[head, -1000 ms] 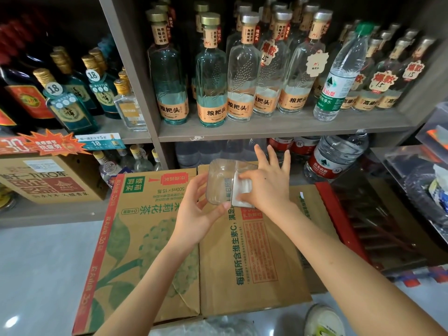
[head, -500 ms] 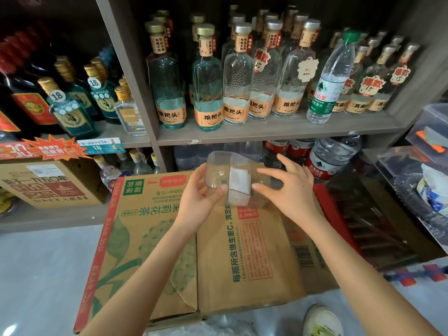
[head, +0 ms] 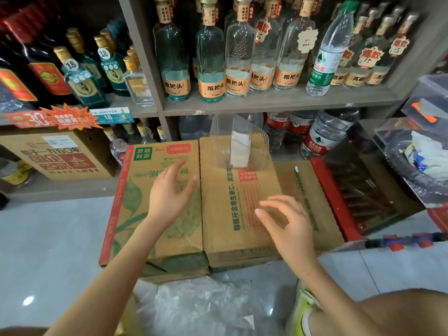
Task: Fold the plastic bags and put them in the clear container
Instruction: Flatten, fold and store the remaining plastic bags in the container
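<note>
A clear container (head: pixel 257 154) stands on the far end of a cardboard box (head: pixel 240 214), with a folded white plastic bag (head: pixel 239 150) upright inside it. My left hand (head: pixel 169 195) hovers over the left cardboard box (head: pixel 145 180), fingers spread and holding nothing. Nearer to me, my right hand (head: pixel 286 226) hangs above the middle box, fingers loosely bent and empty. Both hands are well short of the container. Loose clear plastic bags (head: pixel 206 309) lie crumpled on the floor below the boxes' near edge.
Shelves of glass liquor bottles (head: pixel 211 61) and water bottles (head: pixel 324 66) rise right behind the boxes. A red crate (head: pixel 339 204) sits to the right, and clear bins (head: pixel 426 110) beyond it. Grey tiled floor (head: pixel 48 251) spreads left. My shoe (head: pixel 303 309) shows at bottom right.
Both hands have let go of the container and drawn back toward me. The container with the folded bag now stands alone on the box.
</note>
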The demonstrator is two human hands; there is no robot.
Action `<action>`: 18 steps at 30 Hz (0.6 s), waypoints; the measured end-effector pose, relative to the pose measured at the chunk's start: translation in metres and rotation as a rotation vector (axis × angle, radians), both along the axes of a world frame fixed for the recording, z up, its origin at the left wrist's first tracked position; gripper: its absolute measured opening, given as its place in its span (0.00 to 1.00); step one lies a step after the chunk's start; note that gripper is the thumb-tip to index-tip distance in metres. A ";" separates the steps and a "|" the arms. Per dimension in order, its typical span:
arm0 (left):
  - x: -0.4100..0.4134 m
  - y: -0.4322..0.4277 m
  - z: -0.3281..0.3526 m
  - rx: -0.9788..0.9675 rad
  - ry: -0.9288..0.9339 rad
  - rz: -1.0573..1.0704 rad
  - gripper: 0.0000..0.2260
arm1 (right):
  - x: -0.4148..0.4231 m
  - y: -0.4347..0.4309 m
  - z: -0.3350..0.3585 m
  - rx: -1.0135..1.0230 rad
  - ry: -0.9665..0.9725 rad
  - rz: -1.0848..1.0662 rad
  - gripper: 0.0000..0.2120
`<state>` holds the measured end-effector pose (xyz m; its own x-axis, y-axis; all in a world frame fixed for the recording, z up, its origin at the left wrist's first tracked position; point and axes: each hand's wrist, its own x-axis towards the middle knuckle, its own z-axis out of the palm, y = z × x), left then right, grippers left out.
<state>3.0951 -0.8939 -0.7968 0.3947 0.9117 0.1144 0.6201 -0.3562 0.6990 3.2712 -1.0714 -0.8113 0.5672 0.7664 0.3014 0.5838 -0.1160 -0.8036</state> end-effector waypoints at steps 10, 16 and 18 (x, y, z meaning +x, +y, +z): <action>-0.131 -0.034 -0.074 0.155 0.528 0.043 0.32 | -0.079 -0.064 -0.135 -0.551 0.080 0.244 0.18; -0.123 -0.039 -0.098 0.356 0.508 0.155 0.24 | -0.089 -0.069 -0.214 -0.980 0.057 0.220 0.29; -0.123 -0.037 -0.105 0.446 0.455 0.187 0.22 | -0.088 -0.064 -0.232 -1.040 0.078 0.203 0.33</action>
<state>2.9724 -0.9305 -0.9021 0.3324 0.8735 0.3558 0.8979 -0.4085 0.1639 3.1830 -1.1350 -1.0428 0.3892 0.7089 -0.5882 0.6208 -0.6736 -0.4011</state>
